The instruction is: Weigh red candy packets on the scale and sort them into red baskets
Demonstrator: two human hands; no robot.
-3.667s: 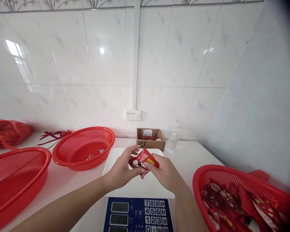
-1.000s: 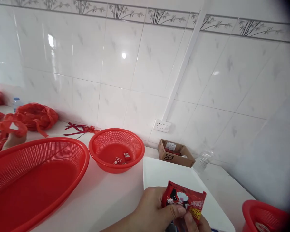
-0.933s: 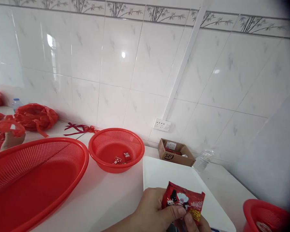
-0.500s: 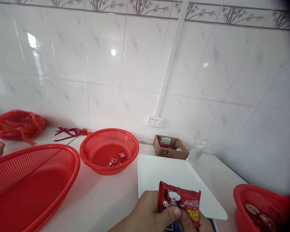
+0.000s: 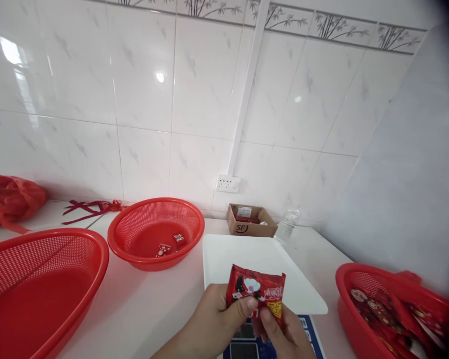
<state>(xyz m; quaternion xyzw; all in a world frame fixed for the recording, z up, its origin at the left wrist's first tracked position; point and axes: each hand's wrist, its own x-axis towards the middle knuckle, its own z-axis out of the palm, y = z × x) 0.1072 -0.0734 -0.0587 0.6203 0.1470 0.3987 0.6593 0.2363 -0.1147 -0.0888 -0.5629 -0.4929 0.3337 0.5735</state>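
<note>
A red snack packet (image 5: 258, 290) with a cartoon figure and yellow print is held upright at the bottom centre. My left hand (image 5: 217, 319) pinches its left lower edge with thumb and fingers. My right hand (image 5: 282, 334) grips its lower right part from below. The packet hovers over the near edge of the white pan of a weighing scale (image 5: 247, 259), whose blue keypad panel (image 5: 243, 346) peeks out under my hands.
A round red basket (image 5: 127, 239) with two small packets stands left of the scale. A large red basket (image 5: 78, 249) sits at the far left, another (image 5: 344, 284) full of packets at right. A cardboard box (image 5: 250, 227), a plastic bottle (image 5: 288, 224) and red bags (image 5: 7, 199) line the wall.
The view has swung back to the right and down, bringing the right basket in. Both hands kept hold of the packet, now turned upright over the scale. The other person's hand at far left left the view.
</note>
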